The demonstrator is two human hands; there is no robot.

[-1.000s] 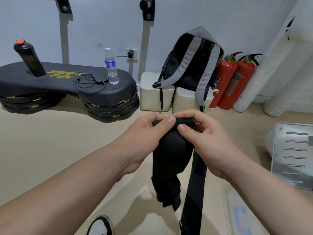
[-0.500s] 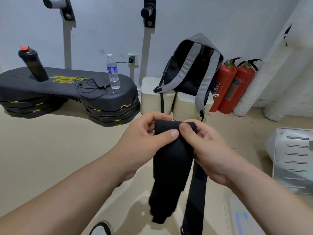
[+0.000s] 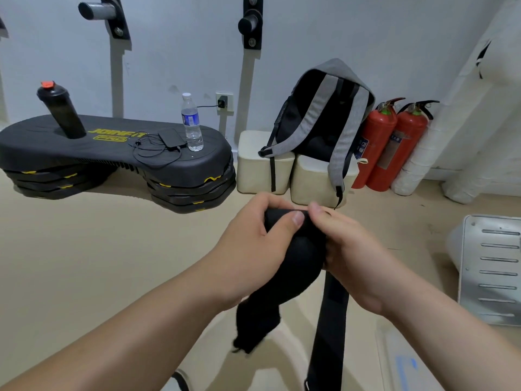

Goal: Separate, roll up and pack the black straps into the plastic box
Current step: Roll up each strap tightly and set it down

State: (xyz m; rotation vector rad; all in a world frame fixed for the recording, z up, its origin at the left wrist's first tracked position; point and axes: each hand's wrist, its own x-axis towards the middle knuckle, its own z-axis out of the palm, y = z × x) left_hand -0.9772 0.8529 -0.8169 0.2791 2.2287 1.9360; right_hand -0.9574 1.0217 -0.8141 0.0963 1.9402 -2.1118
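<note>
The left hand point(image 3: 248, 249) grips the top of a black strap point(image 3: 298, 255), fingers curled behind it and the thumb point(image 3: 296, 218) pressed across the folded upper edge. The right hand point(image 3: 355, 258) meets it from the other side and pinches the same edge between fingertips and thumb, so the two hands touch over the fold. The strap is held in the air in front of the person, above the floor point(image 3: 84, 263). Its wide padded part hangs slack below the left hand, and a narrow band point(image 3: 328, 334) drops straight from under the right hand and out of view at the bottom. Judging from this, the roll has only just started: one turn or fold at the top, with nearly all the length loose. No finished rolls are in view, and I cannot tell whether other straps wait elsewhere. A pale thing with a blue mark point(image 3: 403, 365) at the lower right may be the plastic box, but it is too cut off to say. So rolling this strap and all the packing appear to lie ahead. Farther off stand a slatted panel point(image 3: 496, 272), a backpack point(image 3: 318, 117), two extinguishers point(image 3: 394, 142) and a black platform point(image 3: 112, 148) bearing a bottle point(image 3: 191, 122).
</note>
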